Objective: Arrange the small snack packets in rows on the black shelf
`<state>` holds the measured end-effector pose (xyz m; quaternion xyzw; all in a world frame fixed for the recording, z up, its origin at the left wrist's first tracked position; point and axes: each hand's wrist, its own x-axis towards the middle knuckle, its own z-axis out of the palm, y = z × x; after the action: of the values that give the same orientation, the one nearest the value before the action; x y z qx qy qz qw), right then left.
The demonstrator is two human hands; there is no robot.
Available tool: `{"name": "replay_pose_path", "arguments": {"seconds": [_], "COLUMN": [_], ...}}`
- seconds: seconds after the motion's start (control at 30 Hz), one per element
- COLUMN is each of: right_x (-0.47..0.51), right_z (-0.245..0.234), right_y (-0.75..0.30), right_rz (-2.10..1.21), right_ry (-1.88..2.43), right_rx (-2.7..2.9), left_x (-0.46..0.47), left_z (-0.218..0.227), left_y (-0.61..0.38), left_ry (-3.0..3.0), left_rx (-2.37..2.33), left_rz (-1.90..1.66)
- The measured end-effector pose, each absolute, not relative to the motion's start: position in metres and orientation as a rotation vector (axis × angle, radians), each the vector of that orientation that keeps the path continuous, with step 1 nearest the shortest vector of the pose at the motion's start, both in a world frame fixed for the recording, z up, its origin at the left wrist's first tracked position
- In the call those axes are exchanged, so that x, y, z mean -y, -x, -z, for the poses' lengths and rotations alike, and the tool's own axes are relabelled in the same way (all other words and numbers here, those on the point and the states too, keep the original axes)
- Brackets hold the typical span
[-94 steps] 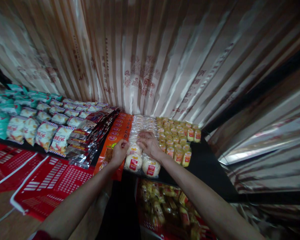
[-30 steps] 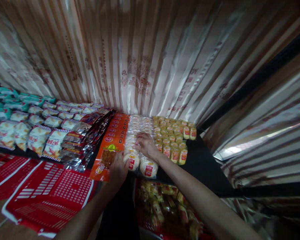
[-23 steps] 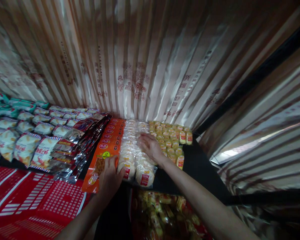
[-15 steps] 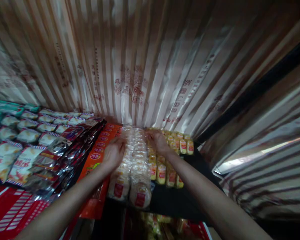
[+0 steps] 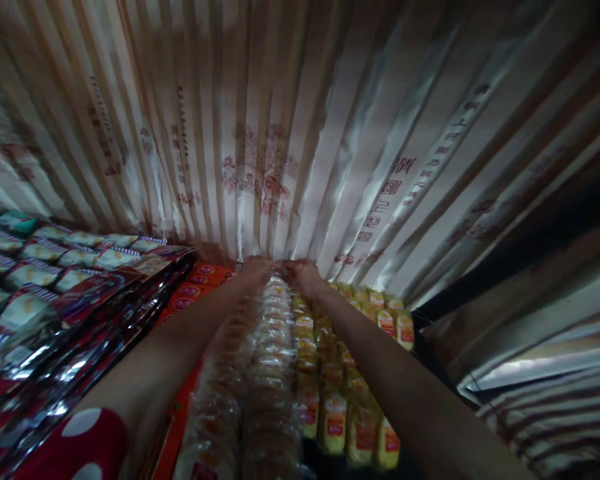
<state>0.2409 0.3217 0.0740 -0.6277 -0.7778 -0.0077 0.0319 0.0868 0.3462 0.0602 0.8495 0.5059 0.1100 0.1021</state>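
Two long rows of round, pale biscuits or cakes in clear wrap (image 5: 275, 333) run away from me toward a pleated curtain. Both my hands are at their far end, close together. My left hand (image 5: 257, 268) is blurred, its fingers bent inward above the row tops. Beside it, my right hand (image 5: 303, 275) has its fingers curled at the end of the right-hand row. Whatever lies between the fingers is hidden. Several yellow-wrapped small cakes with red labels (image 5: 335, 420) stand in rows under and beside my right forearm.
Orange packs (image 5: 195, 290) lie left of the clear-wrapped rows. Farther left are dark shiny packets (image 5: 105, 333) and white snack bags (image 5: 40, 250). The pleated printed curtain (image 5: 280, 133) closes off the back. A dark bar (image 5: 505, 253) slants across the right side.
Both hands have moved farther forward and closer together at the far end of the clear-wrapped rows. The view has come nearer, and a red sleeve with white dots shows at my left arm.
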Motion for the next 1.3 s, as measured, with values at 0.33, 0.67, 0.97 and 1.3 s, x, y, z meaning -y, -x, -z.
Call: {"name": "replay_pose_path", "arguments": {"seconds": [0.33, 0.67, 0.97, 1.3], "right_x": [-0.337, -0.318, -0.302, -0.3], "right_z": [-0.065, -0.077, -0.076, -0.077], "right_y": [-0.242, -0.241, -0.245, -0.238], "right_rz": [0.009, 0.087, 0.0, 0.118], "right_ry": [2.026, 1.784, 1.868, 1.914], "right_rx": [2.358, 2.286, 2.454, 2.293], "left_x": [-0.363, -0.353, -0.349, -0.347], "left_z": [-0.052, -0.059, -0.058, -0.05], "left_y": [-0.088, -0.09, -0.086, -0.082], "left_ry": [-2.337, -2.357, -2.559, -2.714], "left_rx": [-1.574, -1.564, -1.452, -1.38], "left_rz": [-0.312, -0.374, -0.341, -0.449]}}
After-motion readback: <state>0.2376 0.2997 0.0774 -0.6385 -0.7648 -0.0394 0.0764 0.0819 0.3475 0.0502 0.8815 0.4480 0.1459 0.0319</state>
